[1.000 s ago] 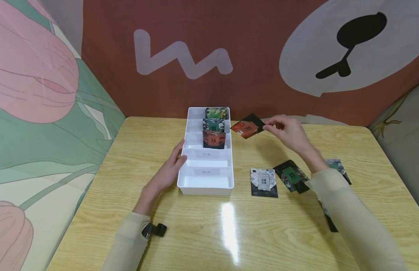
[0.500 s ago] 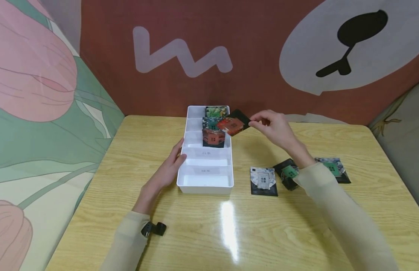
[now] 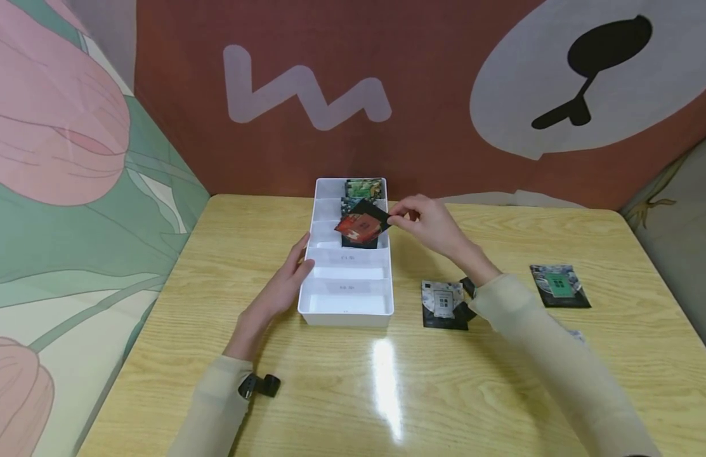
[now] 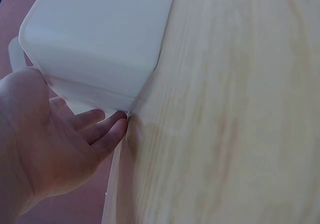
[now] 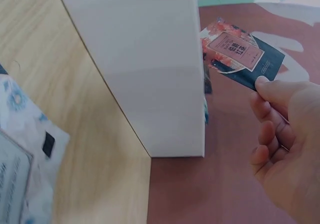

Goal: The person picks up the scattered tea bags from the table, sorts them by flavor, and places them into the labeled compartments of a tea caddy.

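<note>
My right hand pinches a red-and-black tea sachet by one dark corner, between thumb and fingertips. In the head view this sachet overlaps the third compartment from the back of a white divided box. It is tilted and above the rim in the right wrist view. Behind it another sachet stands in that compartment, mostly hidden. My left hand rests against the left side of the box; in the left wrist view its fingers are at the lower edge of the wall.
A green sachet and a blue-green one stand in the two rear compartments. On the table to the right lie a white-and-black sachet and a green-labelled one; others are partly under the right sleeve. A wall stands behind the box.
My right hand has carried the red sachet leftward, from beside the box to over its third compartment. The left hand has stayed at the side of the box.
</note>
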Available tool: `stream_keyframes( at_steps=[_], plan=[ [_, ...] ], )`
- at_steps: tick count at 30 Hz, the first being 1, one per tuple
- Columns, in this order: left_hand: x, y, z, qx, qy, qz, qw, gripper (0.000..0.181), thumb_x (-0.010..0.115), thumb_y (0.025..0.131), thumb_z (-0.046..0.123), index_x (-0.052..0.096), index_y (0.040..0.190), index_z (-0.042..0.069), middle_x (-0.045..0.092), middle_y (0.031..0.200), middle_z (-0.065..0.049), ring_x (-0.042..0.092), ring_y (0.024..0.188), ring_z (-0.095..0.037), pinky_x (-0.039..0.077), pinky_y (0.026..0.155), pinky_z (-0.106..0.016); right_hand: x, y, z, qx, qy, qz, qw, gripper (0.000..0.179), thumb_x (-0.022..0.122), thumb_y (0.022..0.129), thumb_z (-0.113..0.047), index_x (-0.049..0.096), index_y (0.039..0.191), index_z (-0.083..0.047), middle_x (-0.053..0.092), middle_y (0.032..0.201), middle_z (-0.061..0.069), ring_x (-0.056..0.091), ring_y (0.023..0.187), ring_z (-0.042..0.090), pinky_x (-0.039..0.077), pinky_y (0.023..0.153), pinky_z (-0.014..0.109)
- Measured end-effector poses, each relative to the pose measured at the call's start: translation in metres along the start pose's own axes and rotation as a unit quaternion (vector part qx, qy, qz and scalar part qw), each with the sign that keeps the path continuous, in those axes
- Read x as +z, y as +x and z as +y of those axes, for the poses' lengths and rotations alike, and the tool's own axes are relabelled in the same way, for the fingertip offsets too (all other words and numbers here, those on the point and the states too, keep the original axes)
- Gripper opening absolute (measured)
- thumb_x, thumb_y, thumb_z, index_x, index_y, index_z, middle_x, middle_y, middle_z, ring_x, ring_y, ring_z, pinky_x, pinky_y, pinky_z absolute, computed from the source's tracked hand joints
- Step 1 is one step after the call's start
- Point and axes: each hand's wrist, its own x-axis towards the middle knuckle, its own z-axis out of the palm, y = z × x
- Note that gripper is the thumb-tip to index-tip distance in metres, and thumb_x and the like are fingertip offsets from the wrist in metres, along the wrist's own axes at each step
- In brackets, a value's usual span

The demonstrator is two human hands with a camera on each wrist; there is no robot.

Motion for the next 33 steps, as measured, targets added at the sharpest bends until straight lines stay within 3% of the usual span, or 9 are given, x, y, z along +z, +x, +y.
stream_keyframes(
  at_steps=[10,14,22,33],
  plan=[
    [0.003,-0.002,-0.002,-0.005,-0.002,0.000,1.0000,0.064,0.034,0.105,0.052,0.003,0.160,0.038,0.019,0.166,-0.012,0.029,0.148,-0.037,0.024,0.120,-0.057,0.020,0.002,-0.006,0.009,0.000,-0.042,0.9991,0.016,0.069,0.095,-0.025,0.074,0.104,-0.013,0.068,0.096,0.001,0.055,0.080,0.019,0.047,0.069,0.033],
    [0.003,-0.001,0.000,-0.007,0.013,-0.001,0.9999,0.063,0.032,0.106,0.051,0.002,0.160,0.039,0.016,0.167,-0.009,0.025,0.150,-0.035,0.021,0.120,-0.058,0.021,-0.001,-0.005,0.026,0.002,-0.038,0.9990,0.017,0.067,0.096,-0.026,0.073,0.106,-0.014,0.063,0.096,0.000,0.054,0.078,0.019,0.047,0.068,0.033],
    [-0.001,-0.005,0.007,-0.011,0.006,-0.006,0.9999,0.063,0.033,0.107,0.049,0.002,0.160,0.035,0.017,0.166,-0.013,0.028,0.148,-0.038,0.022,0.120,-0.057,0.020,-0.003,-0.002,0.025,0.000,-0.032,0.9992,0.018,0.067,0.096,-0.024,0.073,0.108,-0.012,0.063,0.096,0.001,0.054,0.078,0.019,0.047,0.069,0.033],
    [-0.001,-0.003,0.002,-0.008,0.011,0.000,0.9999,0.065,0.032,0.105,0.055,0.002,0.160,0.038,0.016,0.167,-0.010,0.027,0.149,-0.036,0.022,0.121,-0.056,0.015,-0.008,-0.001,0.021,-0.002,-0.043,0.9989,0.024,0.066,0.097,-0.027,0.073,0.111,-0.009,0.065,0.099,0.003,0.058,0.084,0.021,0.049,0.072,0.034]
  ],
)
